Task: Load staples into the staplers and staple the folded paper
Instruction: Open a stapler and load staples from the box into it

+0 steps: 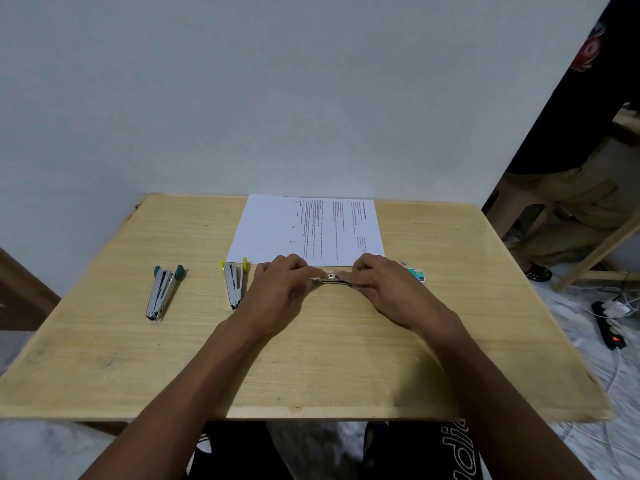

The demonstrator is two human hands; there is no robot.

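Left hand (282,282) and right hand (377,280) each pinch one end of a small metal stapler (330,279), held low over the wooden table (346,358) at the near edge of a printed paper (273,230). The stapler looks light, rigid and slick, and is probably best gripped by its sides. A yellow-tipped stapler (234,285) and a green-tipped stapler (161,294) lie to the left, and a staple box (415,274) to the right.

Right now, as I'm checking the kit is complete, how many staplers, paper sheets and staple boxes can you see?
Staplers: 3 (green-tipped metal stapler, yellow-tipped metal stapler, silver metal stapler pinched by left hand and right hand)
Printed white paper sheets: 1
Green staple boxes: 1
Total: 5
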